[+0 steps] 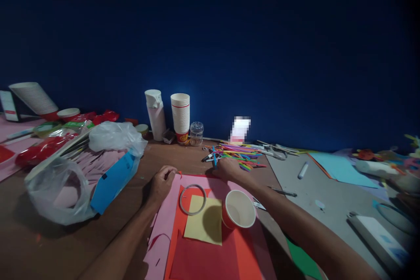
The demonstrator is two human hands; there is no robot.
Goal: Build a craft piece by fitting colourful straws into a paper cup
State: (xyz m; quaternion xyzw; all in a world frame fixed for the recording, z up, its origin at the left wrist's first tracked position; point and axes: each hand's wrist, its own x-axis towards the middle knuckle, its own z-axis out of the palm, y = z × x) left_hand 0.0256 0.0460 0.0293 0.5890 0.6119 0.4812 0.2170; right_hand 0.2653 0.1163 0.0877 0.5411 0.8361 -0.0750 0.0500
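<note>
Left hand (165, 179) is part-curled at the far-left corner of the pink sheet (216, 186); grip on the red scrap (180, 174) cannot be confirmed; right hand (227, 168) reaches to the coloured sticks (242, 152) beyond the sheet, fingers hidden, opening and grip undetermined; a sideways forearm (285, 214) sweep may tip the adjacent paper cup (241, 210); abrupt withdrawal may scatter sticks across the desk (155, 155).

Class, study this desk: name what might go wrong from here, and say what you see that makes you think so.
The right forearm passes close beside the paper cup and might knock it. The right hand is at the heap of coloured sticks and might scatter some.
</note>
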